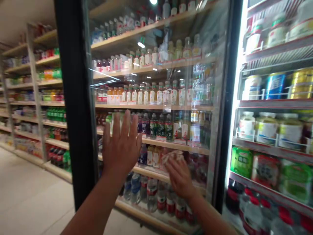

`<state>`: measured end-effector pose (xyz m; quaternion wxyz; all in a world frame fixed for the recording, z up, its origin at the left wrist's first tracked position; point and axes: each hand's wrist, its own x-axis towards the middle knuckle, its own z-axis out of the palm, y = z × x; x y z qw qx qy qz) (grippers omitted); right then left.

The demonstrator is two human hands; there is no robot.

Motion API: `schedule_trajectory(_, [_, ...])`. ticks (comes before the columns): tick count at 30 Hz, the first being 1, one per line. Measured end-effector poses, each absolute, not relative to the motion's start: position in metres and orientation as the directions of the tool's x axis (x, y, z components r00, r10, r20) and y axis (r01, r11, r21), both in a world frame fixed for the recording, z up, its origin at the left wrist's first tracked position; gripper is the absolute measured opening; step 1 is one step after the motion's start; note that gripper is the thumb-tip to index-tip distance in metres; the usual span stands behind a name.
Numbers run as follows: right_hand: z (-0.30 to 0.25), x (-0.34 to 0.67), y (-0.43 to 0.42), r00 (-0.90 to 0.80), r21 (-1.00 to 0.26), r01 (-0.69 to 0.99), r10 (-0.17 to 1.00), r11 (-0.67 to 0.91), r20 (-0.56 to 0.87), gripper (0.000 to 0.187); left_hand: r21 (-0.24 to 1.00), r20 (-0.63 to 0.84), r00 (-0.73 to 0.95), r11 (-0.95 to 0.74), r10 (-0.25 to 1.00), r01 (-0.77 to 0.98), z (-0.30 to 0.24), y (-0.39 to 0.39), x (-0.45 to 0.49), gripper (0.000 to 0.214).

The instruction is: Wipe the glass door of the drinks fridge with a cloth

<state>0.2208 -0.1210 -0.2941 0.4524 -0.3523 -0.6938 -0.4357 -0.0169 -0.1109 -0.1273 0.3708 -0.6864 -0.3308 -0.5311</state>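
Observation:
A glass door (198,23) in a black frame (73,98) stands swung out in front of me. My left hand (121,145) is raised at the left part of the pane, palm toward the glass, fingers straight and a little apart, holding nothing. Lower and to the right, my right hand (180,178) presses a pale crumpled cloth (173,156) against the glass. Its fingers lie over the cloth and partly cover it. Bottles on wooden shelves show through the pane, mixed with reflections of lights.
To the right is the lit cooler, its racks holding cans (275,85), white-capped bottles (266,127) and green packs (241,161). Store shelves (36,85) with drinks run along the left. Pale floor (31,192) spreads at lower left.

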Motion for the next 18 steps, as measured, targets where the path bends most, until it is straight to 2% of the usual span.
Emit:
schedule_trajectory(3, [-0.288, 0.266, -0.114, 0.155, -0.154, 0.928, 0.023, 0.338, 0.988, 0.053, -0.185, 0.967, 0.247, -0.499, 0.060, 0.847, -0.181, -0.112, -0.026, 0.068])
schedule_trajectory(5, [-0.278, 0.290, -0.108, 0.497, -0.462, 0.812, -0.007, 0.358, 0.868, 0.050, -0.173, 0.969, 0.239, -0.522, 0.060, 0.835, -0.217, -0.112, -0.031, 0.067])
schedule_trajectory(6, [-0.274, 0.296, -0.106, 0.625, -0.576, 0.731, -0.021, 0.366, 0.780, 0.051, -0.150, 0.973, 0.220, -0.538, 0.067, 0.829, -0.233, -0.113, -0.032, 0.065])
schedule_trajectory(8, [-0.272, 0.293, -0.104, 0.754, -0.690, 0.620, -0.041, 0.374, 0.656, 0.054, -0.101, 0.981, 0.174, -0.558, 0.080, 0.823, -0.256, -0.114, -0.033, 0.061])
schedule_trajectory(10, [-0.280, 0.272, -0.106, 0.716, -0.658, 0.660, -0.040, 0.363, 0.697, 0.053, -0.075, 0.986, 0.144, -0.561, 0.081, 0.824, -0.268, -0.115, -0.032, 0.058])
schedule_trajectory(11, [-0.286, 0.257, -0.108, 0.632, -0.583, 0.729, -0.024, 0.359, 0.775, 0.052, -0.076, 0.987, 0.142, -0.560, 0.077, 0.825, -0.270, -0.116, -0.031, 0.058])
schedule_trajectory(13, [-0.297, 0.228, -0.111, 0.314, -0.306, 0.878, 0.040, 0.369, 0.949, 0.052, -0.086, 0.987, 0.149, -0.557, 0.068, 0.826, -0.271, -0.116, -0.031, 0.058])
schedule_trajectory(15, [-0.298, 0.209, -0.113, -0.018, -0.016, 0.920, 0.083, 0.392, 0.996, 0.055, -0.091, 0.987, 0.150, -0.560, 0.060, 0.823, -0.270, -0.115, -0.031, 0.058])
schedule_trajectory(16, [-0.294, 0.204, -0.113, -0.086, 0.050, 0.916, 0.074, 0.397, 0.994, 0.056, -0.088, 0.987, 0.147, -0.564, 0.060, 0.821, -0.269, -0.114, -0.031, 0.059])
schedule_trajectory(17, [-0.286, 0.201, -0.112, -0.067, 0.043, 0.917, 0.047, 0.396, 0.997, 0.055, -0.084, 0.987, 0.145, -0.568, 0.062, 0.819, -0.269, -0.113, -0.031, 0.059])
schedule_trajectory(18, [-0.277, 0.198, -0.111, 0.029, -0.028, 0.919, 0.004, 0.394, 1.000, 0.053, -0.081, 0.987, 0.144, -0.572, 0.065, 0.816, -0.269, -0.113, -0.031, 0.059])
